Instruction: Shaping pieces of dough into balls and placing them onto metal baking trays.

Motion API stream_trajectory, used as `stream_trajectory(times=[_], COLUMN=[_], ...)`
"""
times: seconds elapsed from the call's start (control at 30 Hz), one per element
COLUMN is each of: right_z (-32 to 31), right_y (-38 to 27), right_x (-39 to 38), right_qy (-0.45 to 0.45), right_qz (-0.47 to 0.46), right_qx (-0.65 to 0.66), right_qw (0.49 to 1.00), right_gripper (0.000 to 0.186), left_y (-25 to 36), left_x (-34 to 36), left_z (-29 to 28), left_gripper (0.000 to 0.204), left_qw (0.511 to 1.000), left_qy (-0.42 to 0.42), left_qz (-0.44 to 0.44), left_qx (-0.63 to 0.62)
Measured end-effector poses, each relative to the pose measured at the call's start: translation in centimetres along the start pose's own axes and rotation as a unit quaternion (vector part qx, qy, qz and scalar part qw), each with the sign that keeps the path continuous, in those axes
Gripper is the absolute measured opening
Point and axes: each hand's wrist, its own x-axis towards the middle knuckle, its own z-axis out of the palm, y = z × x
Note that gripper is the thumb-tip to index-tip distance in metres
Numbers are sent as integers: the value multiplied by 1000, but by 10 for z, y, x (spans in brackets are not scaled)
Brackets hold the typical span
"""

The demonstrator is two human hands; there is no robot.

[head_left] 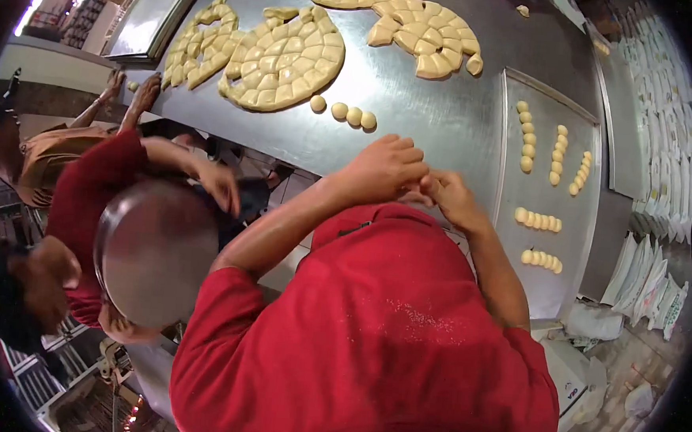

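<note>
Head view looks down over a red shirt (377,352) to both hands meeting at the near edge of a steel surface (415,117). Left hand (384,169) is curled, knuckles up, fingers pressed together against the right hand (448,197), whose fingers fold in toward it; whatever they work between them is hidden, so I cannot tell whether a piece of dough is pinched there.

Just beyond the right hand lies a flat metal tray (544,283) carrying five short rows of small dough balls (538,221): two rows near, three farther back, each ball touching its neighbour. Much of the tray is bare, so by my reckoning the rolling is well short of half done.

Farther on, four loose balls (352,115) sit in a line on the surface beside a round sheet of pale yellow dough (286,60) scored into small pieces, uncut from one another. More scored sheets (425,31) lie behind it, some with pieces gone from the edges. The dough looks smooth, soft and faintly glossy.

At the left another person in a red sleeve (94,193) stands near.
</note>
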Motion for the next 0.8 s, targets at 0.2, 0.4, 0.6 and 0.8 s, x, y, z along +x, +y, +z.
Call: stream_trajectory(times=[0.2,0.4,0.6,0.8], right_z=[0,-54,10,-60], right_y=[52,130,123,133], right_x=[-32,-2,81,53], right_qy=[183,297,353,300], right_qz=[-11,-123,-206,-239], right_qx=[-64,-625,-394,-514], right_qw=[981,711,823,768], right_gripper=[37,64,48,46], left_y=[-48,-116,-82,-135], left_x=[-91,-158,-155,-141], left_z=[-2,-24,28,-7], left_gripper=[13,34,28,24], left_qw=[997,942,959,942], left_qy=[29,-21,-80,-119], left_qz=[-74,-227,-241,-273], left_qx=[3,248,126,156])
